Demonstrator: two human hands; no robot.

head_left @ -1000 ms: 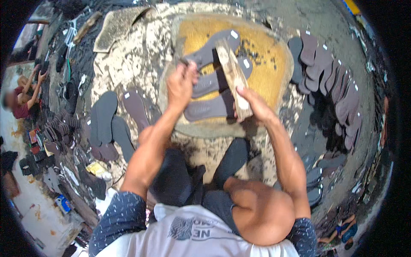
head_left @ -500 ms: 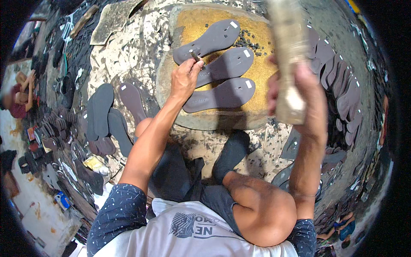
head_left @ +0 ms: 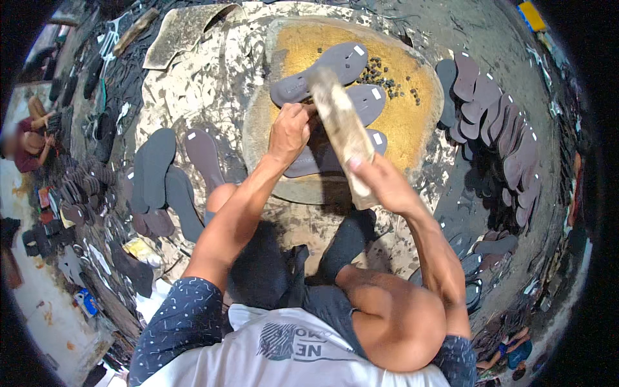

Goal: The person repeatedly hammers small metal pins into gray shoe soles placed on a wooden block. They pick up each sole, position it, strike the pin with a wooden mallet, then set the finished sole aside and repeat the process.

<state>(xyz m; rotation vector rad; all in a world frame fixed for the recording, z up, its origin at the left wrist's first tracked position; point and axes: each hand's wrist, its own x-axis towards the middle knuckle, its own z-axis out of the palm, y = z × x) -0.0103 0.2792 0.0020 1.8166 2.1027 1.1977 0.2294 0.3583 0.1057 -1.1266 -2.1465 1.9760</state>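
Right hand (head_left: 382,183) around wooden bat (head_left: 340,119), white-labelled soles (head_left: 344,58)

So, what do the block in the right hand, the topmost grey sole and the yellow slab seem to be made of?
Block: probably rough, bare wood; its blurred faces look streaked pale and brown.
Grey sole: likely foam or rubber, matte, evenly coloured.
Yellow slab: patchy, worn-looking yellow top, grey rim; material unclear.
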